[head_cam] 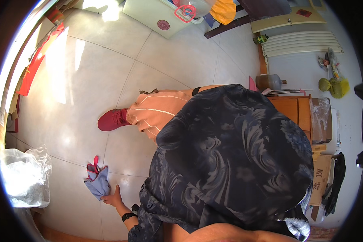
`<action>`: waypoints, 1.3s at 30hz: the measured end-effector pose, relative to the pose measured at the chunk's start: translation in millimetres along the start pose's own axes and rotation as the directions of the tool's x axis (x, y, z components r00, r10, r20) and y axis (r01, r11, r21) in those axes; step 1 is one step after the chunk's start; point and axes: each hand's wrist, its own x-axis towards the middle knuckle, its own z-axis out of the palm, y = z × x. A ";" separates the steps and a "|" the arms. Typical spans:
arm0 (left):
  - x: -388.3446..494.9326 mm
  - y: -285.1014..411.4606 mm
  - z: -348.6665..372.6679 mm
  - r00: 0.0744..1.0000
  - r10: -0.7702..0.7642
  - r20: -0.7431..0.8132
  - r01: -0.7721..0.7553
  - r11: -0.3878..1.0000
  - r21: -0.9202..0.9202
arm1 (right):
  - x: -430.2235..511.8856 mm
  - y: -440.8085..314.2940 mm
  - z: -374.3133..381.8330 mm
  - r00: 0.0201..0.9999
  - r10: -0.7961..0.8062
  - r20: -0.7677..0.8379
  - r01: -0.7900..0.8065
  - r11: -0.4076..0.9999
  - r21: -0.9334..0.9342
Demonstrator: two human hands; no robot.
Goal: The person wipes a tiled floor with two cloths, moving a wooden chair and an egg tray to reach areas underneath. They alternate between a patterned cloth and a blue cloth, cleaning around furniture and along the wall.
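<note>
My left hand [112, 198], with a black band on its wrist, is at the lower left. Its fingers grip the lower edge of a small grey-blue cloth item [99, 185] with red trim and a red loop. The thumb points away from the cloth. The cloth's folds hide part of the fingers. My right hand is out of view. A dark patterned shirt [230, 145] covers much of the middle and right, above a peach trouser leg [157, 106] with white lines and a red shoe [113, 120] on the floor.
Clear plastic wrapping [27, 178] stands at the lower left. At the top are a pale storage bin [151, 18] and dark furniture legs [227, 27]. A white radiator [302, 44], a large bottle [269, 82], a wooden cabinet [290, 112] and a cardboard box [320, 178] line the right.
</note>
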 end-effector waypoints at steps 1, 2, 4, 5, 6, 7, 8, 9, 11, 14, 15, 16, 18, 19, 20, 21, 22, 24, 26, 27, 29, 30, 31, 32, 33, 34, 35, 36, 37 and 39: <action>1.3 -2.7 -2.2 1.000 -0.015 0.005 0.015 1.000 0.007 | -5.5 12.2 -1.5 0.999 0.034 0.007 -0.034 0.999 0.040; 2.2 -3.6 -1.8 1.000 0.003 0.031 -0.003 1.000 0.005 | -6.2 24.8 -5.0 0.998 0.067 0.016 -0.069 0.994 0.080; 4.3 -5.4 -5.6 0.997 -0.010 0.072 0.010 1.000 -0.003 | -7.8 50.6 -7.8 0.991 0.128 0.044 -0.133 0.979 0.152; 5.6 -6.4 -7.0 0.997 0.001 0.080 -0.001 1.000 0.005 | -6.3 60.8 -11.3 0.987 0.147 0.059 -0.156 0.969 0.192; 6.9 -7.1 -8.6 0.997 0.001 0.082 -0.002 1.000 0.011 | -7.4 70.5 -15.4 0.982 0.172 0.073 -0.184 0.957 0.225; 8.7 -7.3 -7.6 0.997 0.000 0.083 -0.001 1.000 0.011 | -9.8 76.2 -28.2 0.978 0.191 0.077 -0.205 0.944 0.260; 9.7 -9.0 -9.8 0.997 0.003 0.080 -0.005 1.000 0.029 | -16.9 76.2 -44.7 0.974 0.218 0.058 -0.225 0.929 0.293; 11.0 -10.2 -8.5 0.997 0.004 0.078 -0.007 0.999 0.044 | -25.7 73.7 -65.5 0.968 0.249 0.009 -0.238 0.913 0.331; 12.5 -13.1 -7.2 0.996 0.015 0.085 -0.019 0.999 0.043 | -54.9 50.4 -138.0 0.873 0.302 -0.383 -0.132 0.902 0.410; 13.5 -15.4 -5.0 0.996 0.023 0.081 -0.024 1.000 0.009 | -133.4 -9.8 -304.3 -0.291 0.166 -0.942 0.155 0.980 0.124; 13.2 -15.0 -6.7 0.998 0.023 0.064 -0.025 0.999 0.031 | -140.8 -21.7 -338.8 -0.408 0.132 -0.903 0.175 0.982 0.064; 11.6 -13.3 -5.3 0.998 0.013 0.054 -0.016 0.998 0.062 | -150.3 -36.6 -374.3 -0.418 0.088 -0.904 0.089 0.994 0.055; 9.7 -7.0 -4.5 0.999 0.031 0.033 -0.032 0.999 0.036 | -135.8 -43.2 -387.2 -0.206 0.055 -0.977 0.142 0.990 0.026; 7.2 -4.8 -3.2 0.999 0.028 0.015 -0.028 0.999 0.015 | -115.1 -36.9 -362.3 -0.015 -0.067 -0.998 0.182 0.981 -0.068; 5.4 -5.7 -4.8 0.999 0.031 0.042 -0.031 0.999 -0.014 | -75.2 -42.4 -323.4 0.205 -0.164 -0.965 0.169 0.977 -0.130; -0.4 -3.0 -5.1 0.998 0.057 0.031 -0.057 0.998 -0.008 | -40.3 -47.7 -277.6 0.439 -0.195 -0.877 0.078 0.981 -0.179; 0.1 -6.0 -4.3 0.997 0.071 0.019 -0.072 0.995 0.067 | -11.1 -60.4 -222.4 0.665 -0.128 -0.736 0.014 0.987 -0.159; -9.4 0.0 -4.7 0.997 0.078 0.000 -0.078 0.997 -0.023 | 30.6 -81.1 -109.8 0.931 -0.074 -0.357 -0.020 0.967 -0.253; -14.5 8.0 -4.8 1.000 -0.015 -0.014 0.014 0.995 -0.101 | 47.0 -127.0 -6.3 0.954 -0.198 0.225 0.280 0.859 -0.430; -13.2 9.8 -5.2 0.999 -0.048 0.023 0.051 0.992 -0.119 | 42.8 -154.6 37.4 0.883 -0.205 0.422 0.406 0.785 -0.468; -8.6 11.5 -8.9 0.999 -0.052 0.003 0.052 0.994 -0.098 | 23.8 -202.3 123.8 0.773 -0.179 0.608 0.567 0.625 -0.537; -8.9 14.4 -12.6 0.998 -0.051 0.031 0.054 0.992 -0.113 | 15.7 -229.6 161.1 0.635 -0.176 0.753 0.702 0.538 -0.466; -6.2 10.2 -12.2 0.998 -0.040 0.040 0.046 0.990 -0.136 | 6.3 -250.9 199.9 0.564 -0.134 0.815 0.805 0.310 -0.506; -6.8 7.1 -14.6 0.998 -0.040 0.055 0.049 0.983 -0.175 | -4.4 -265.6 234.3 0.420 -0.093 0.903 0.906 0.099 -0.411; -2.9 2.3 -14.3 0.998 -0.028 0.057 0.041 0.971 -0.234 | -12.5 -267.3 273.1 0.321 -0.028 0.947 0.947 -0.009 -0.321; 1.6 -2.9 -15.5 0.999 -0.004 0.054 0.021 0.953 -0.304 | -18.3 -267.8 310.1 0.092 0.038 0.995 0.989 -0.121 -0.087; 4.2 -10.1 -12.7 0.999 -0.008 0.035 0.021 0.929 -0.369 | -23.1 -263.8 343.2 0.033 0.146 0.989 0.989 -0.151 -0.010; 5.6 -17.6 -13.1 0.999 -0.009 0.047 0.029 0.903 -0.428 | -22.6 -256.7 377.8 -0.025 0.238 0.971 0.987 -0.150 0.062; 8.1 -25.9 -7.3 1.000 0.004 0.017 0.005 0.861 -0.508 | -20.9 -239.9 415.2 0.016 0.294 0.956 0.959 -0.275 0.069; 2.7 -36.3 7.5 0.998 -0.055 -0.038 0.024 0.829 -0.559 | -7.3 -200.2 472.2 -0.076 0.296 0.952 0.894 -0.402 0.196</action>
